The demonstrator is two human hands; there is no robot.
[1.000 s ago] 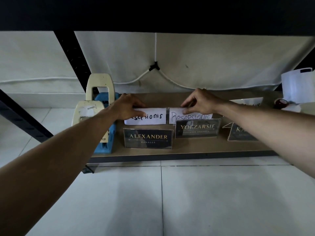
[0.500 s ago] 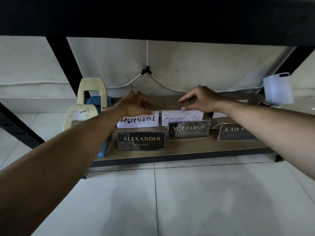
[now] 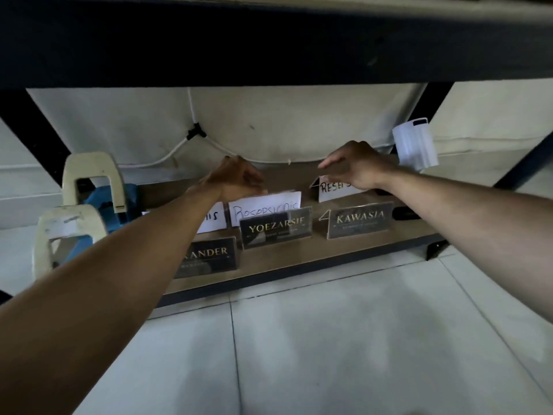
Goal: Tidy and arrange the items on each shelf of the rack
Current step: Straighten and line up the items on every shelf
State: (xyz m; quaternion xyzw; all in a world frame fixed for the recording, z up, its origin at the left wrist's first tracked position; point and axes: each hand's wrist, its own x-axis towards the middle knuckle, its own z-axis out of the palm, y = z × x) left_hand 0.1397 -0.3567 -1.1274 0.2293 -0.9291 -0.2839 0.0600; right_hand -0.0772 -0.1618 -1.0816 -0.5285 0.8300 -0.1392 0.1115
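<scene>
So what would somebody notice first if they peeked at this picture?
Probably the two arms reaching in, with the left hand and right hand hovering over the low shelf. Under them stand dark name signs with gold letters, and white paper cards behind. At the shelf's left end sit two cream tape dispensers.

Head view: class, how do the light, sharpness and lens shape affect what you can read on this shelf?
Head view: dim under the dark upper shelf; the floor is brighter; the wide lens bows the edges; the KAWASIA sign reads clearly, while the left hand looks slightly soft.
</scene>
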